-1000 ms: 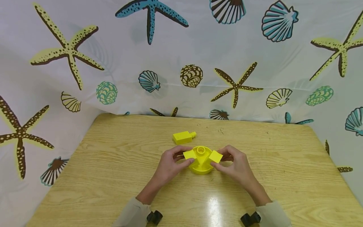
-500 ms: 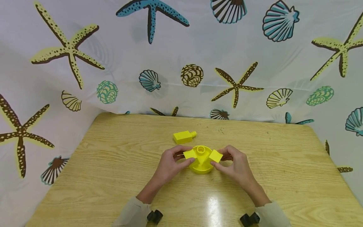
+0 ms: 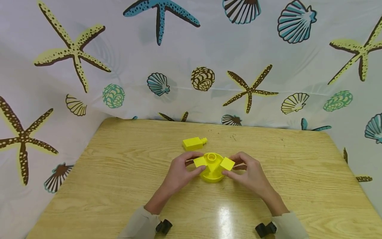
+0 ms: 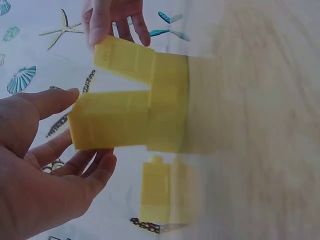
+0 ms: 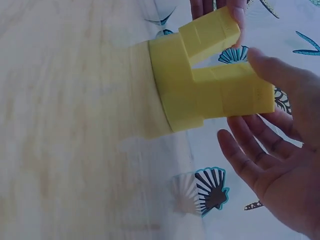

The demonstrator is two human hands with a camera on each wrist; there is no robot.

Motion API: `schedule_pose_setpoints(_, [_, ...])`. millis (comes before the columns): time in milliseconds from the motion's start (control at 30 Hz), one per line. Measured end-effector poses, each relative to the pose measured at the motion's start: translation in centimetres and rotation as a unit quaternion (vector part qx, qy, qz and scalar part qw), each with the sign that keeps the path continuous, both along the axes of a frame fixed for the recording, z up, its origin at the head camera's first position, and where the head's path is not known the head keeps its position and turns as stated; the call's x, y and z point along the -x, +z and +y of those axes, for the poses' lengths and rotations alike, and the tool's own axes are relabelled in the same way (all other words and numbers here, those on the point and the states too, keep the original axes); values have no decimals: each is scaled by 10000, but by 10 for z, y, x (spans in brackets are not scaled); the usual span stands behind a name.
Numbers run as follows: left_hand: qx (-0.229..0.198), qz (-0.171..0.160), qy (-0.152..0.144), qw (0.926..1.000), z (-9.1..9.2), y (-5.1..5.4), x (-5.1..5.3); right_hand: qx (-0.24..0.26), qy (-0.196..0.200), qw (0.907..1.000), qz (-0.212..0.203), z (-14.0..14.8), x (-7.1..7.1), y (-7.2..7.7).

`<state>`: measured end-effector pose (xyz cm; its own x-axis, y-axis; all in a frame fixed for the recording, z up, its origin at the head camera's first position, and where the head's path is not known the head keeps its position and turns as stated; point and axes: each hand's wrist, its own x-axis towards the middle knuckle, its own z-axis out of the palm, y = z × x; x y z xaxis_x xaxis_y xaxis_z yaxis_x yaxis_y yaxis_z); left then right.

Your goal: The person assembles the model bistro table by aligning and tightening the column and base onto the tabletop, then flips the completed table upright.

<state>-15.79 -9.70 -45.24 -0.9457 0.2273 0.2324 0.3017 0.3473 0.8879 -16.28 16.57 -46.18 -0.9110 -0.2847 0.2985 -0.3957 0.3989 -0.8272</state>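
Note:
A round yellow base (image 3: 212,180) with a raised ring at its back stands on the table, and two yellow rectangular blocks rise from it. My left hand (image 3: 180,172) grips the left block (image 4: 110,120) near its top, thumb on one side and fingers on the other. Likewise, my right hand (image 3: 251,173) grips the right block (image 5: 232,92) near its upper end. Both blocks lean outward, so they form a V in the wrist views. Their lower ends meet the base; how they sit inside it is hidden.
Behind the left hand, a yellow bottle-shaped piece (image 3: 192,143) with a narrow ridged neck lies on its side. The wooden table (image 3: 119,172) ends at the back against a white cloth (image 3: 179,59) printed with starfish and shells.

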Motion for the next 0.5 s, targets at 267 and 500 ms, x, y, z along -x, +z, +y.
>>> schedule_pose_setpoints(267, [1094, 1161, 93, 9872, 28, 21, -11, 164, -87, 9998, -111, 21, 5, 10])
schedule_pose_setpoints(500, [1549, 975, -147, 9830, 63, 27, -18, 97, -189, 9998, 52, 32, 12, 17])
